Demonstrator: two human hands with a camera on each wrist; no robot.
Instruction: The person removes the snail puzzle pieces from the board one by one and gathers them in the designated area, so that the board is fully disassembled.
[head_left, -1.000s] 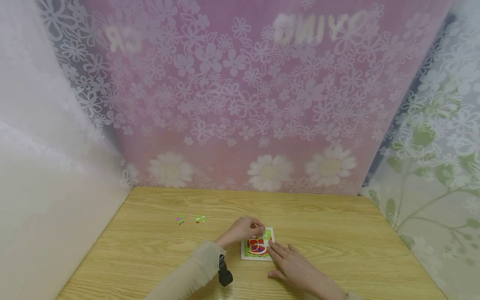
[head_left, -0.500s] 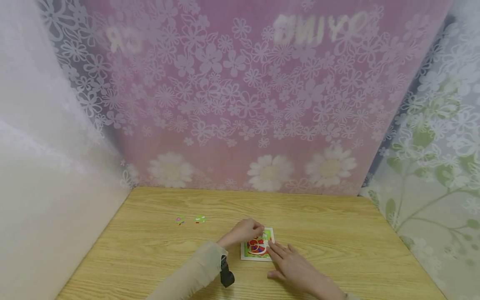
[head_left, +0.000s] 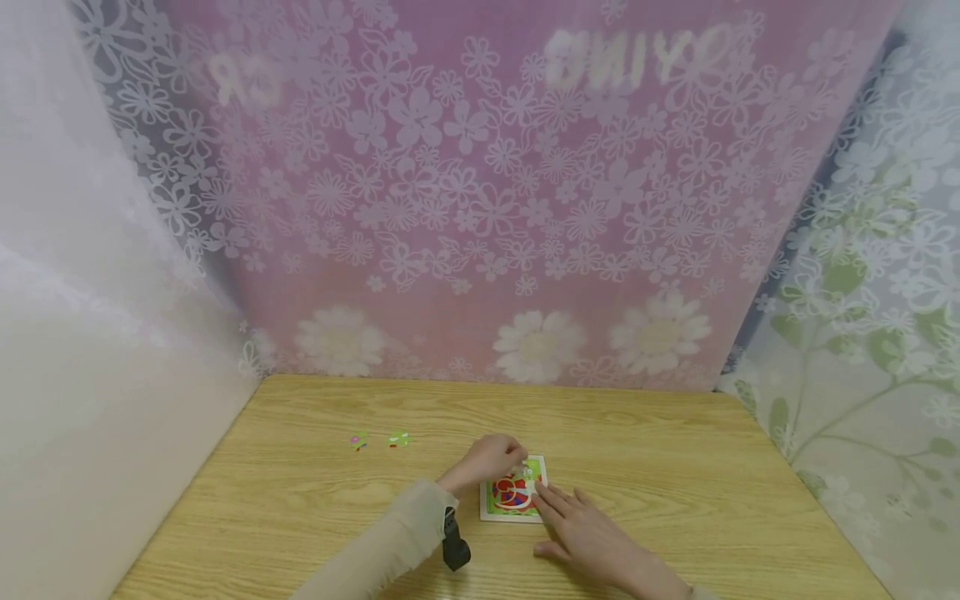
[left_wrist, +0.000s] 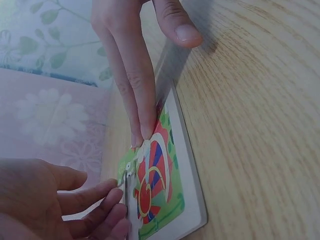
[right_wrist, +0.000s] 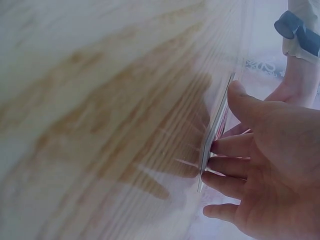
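A small white-framed jigsaw puzzle [head_left: 513, 493], with a red, blue and green picture, lies flat on the table in the head view. My left hand [head_left: 489, 458] is over its far left corner. In the left wrist view, the thumb and fingers of that hand [left_wrist: 75, 205] pinch a small green puzzle piece [left_wrist: 123, 176] at the puzzle's edge, and the fingers hide most of it. My right hand [head_left: 588, 533] lies with straight fingers against the right side of the puzzle. In the right wrist view those fingertips touch the board's edge [right_wrist: 212, 137].
Two loose green puzzle pieces, one with a pink spot [head_left: 358, 440] and one with white marks [head_left: 399, 439], lie farther back on the left of the wooden table [head_left: 637, 442]. Flower-patterned curtains [head_left: 480, 208] stand behind and at the sides. A black band [head_left: 454, 542] circles the left wrist.
My left hand has shifted slightly left and its wrist has turned a little at the puzzle's far corner. The right hand and the loose pieces stay put.
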